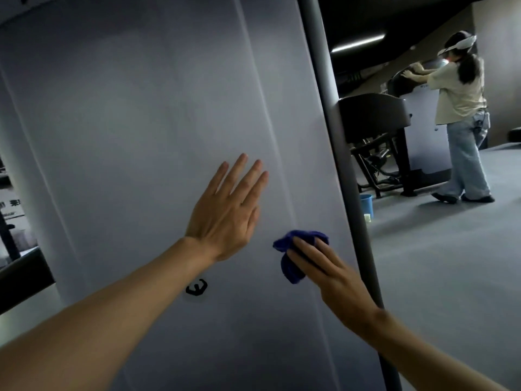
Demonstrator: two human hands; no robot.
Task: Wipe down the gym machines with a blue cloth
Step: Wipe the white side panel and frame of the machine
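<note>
Pressing blue cloth (293, 255) under right hand (324, 269), left hand (225, 210) flat on panel (141, 122)

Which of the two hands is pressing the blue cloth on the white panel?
The right hand: its fingers press the blue cloth against the white panel. The left hand lies flat on the panel, bare, with nothing under it.

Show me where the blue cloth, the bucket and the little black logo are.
blue cloth (290, 265): head view, on the folded part below the fingers.
bucket (366, 206): head view, on its blue side wall, on the floor behind the pole.
black logo (196, 288): head view, middle of the mark on the panel.
</note>
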